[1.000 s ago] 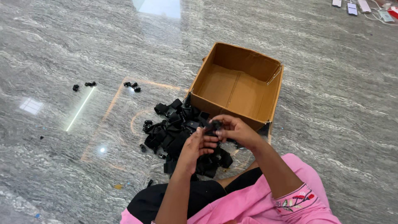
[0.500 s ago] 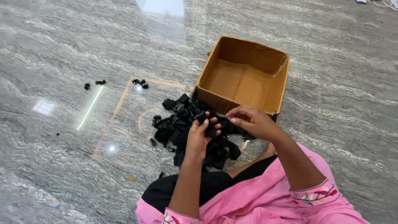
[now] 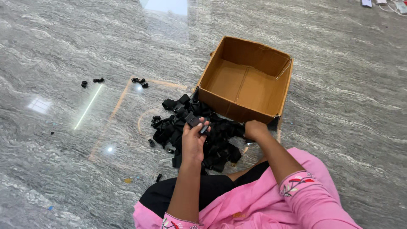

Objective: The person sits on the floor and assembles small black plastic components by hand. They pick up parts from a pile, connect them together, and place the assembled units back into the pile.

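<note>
Beside pile (image 3: 199, 135), open carton (image 3: 248, 85).

Single head view, steep downward look, near hands, marble floor (image 3: 63, 169).

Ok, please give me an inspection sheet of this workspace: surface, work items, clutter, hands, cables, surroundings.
Surface: polished grey marble floor, reflecting lights.
Work items: pile of black parts beside the open cardboard box, which looks empty.
Clutter: small black pieces and lie apart on the floor.
Hands: left hand holds a black part; right hand reaches into the pile, grip hidden.
Cables: a cable at the top right edge.
Surroundings: small flat objects at the top right.
</note>
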